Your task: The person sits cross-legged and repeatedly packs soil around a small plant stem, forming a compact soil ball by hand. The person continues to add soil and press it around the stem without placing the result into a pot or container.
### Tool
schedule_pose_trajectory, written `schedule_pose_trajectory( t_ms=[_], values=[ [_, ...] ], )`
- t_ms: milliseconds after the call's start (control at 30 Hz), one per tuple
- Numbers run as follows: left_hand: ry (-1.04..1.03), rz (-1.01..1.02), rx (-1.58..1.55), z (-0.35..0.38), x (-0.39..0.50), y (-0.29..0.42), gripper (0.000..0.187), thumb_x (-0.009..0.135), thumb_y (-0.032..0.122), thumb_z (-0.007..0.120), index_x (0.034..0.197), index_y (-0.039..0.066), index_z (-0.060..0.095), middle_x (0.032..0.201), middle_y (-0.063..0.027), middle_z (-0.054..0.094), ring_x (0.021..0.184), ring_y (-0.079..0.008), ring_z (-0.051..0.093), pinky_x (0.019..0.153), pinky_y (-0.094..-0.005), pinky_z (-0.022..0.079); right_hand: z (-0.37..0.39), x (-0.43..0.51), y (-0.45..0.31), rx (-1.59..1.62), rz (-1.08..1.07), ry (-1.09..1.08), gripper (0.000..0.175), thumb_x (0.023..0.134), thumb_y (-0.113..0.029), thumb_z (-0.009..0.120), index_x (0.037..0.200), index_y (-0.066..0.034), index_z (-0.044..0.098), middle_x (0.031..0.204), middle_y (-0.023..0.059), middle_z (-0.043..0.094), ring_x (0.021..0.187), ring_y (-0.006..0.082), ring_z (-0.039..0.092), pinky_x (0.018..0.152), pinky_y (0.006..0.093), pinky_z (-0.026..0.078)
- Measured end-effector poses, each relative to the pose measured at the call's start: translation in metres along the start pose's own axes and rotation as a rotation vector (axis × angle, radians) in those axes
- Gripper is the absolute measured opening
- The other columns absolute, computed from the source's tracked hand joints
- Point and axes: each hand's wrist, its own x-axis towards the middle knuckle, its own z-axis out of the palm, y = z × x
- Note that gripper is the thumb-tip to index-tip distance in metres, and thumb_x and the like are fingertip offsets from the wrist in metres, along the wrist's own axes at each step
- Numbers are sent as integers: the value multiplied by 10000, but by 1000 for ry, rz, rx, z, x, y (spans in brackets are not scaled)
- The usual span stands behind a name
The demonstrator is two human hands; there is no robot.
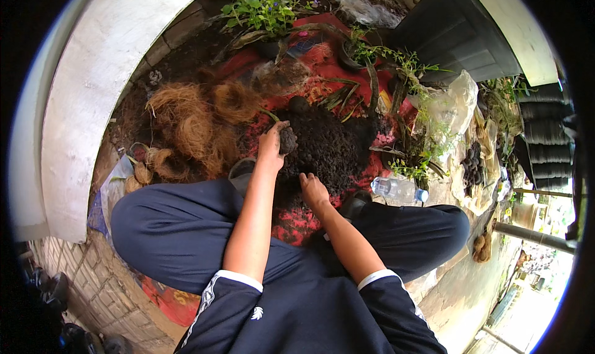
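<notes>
My left hand [273,145] is closed around a dark ball of soil [287,140], from whose top a green stem [269,114] sticks out. To its right lies a heap of dark soil [327,145] on a red patterned mat [293,227]. My right hand [314,189] rests at the near edge of this heap, its fingertips at the soil; whether they pinch any of it I cannot tell. Another dark ball [298,104] sits at the heap's far edge. Brown coconut fibre [193,121] is piled to the left of my left hand.
A clear plastic bottle [395,189] with a blue cap lies by my right knee. Uprooted plants [411,163] and a clear plastic bag [458,103] are on the right. Small fibre balls [142,173] lie near my left knee. A leafy potted plant [267,10] stands at the back.
</notes>
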Motion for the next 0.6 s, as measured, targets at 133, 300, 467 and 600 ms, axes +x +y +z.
schedule_pose_trajectory(
  t_ms=[133, 300, 467, 600],
  values=[
    [-22, -17, -22, -2, 1, 0, 170, 831, 211, 635, 884, 49, 644, 742, -66, 609, 634, -225, 618, 540, -367, 507, -17, 2, 2, 87, 31, -110, 445, 694, -133, 698, 1095, -48, 527, 987, 201, 609, 942, 374, 608, 814, 442, 519],
    [-34, -11, 18, 1, 2, -2, 162, 833, 208, 628, 865, 49, 635, 725, -72, 601, 626, -229, 613, 542, -369, 508, -36, 4, 13, 289, -32, -15, 414, 674, -137, 698, 1067, -36, 614, 1042, 207, 614, 957, 375, 609, 843, 419, 504],
    [11, -8, 37, 4, 0, -3, 169, 833, 213, 628, 844, 44, 627, 721, -76, 600, 613, -222, 607, 548, -370, 506, -34, 9, 23, 420, 1, 4, 363, 675, -137, 700, 1017, -28, 651, 991, 214, 612, 995, 371, 590, 849, 412, 492],
    [22, -8, 51, 5, -2, -3, 169, 829, 217, 631, 824, 48, 624, 718, -75, 602, 610, -215, 607, 537, -371, 502, -26, 9, 20, 276, -126, 16, 407, 692, -122, 695, 1078, -26, 608, 983, 209, 593, 1002, 371, 580, 852, 419, 492]
  ],
)
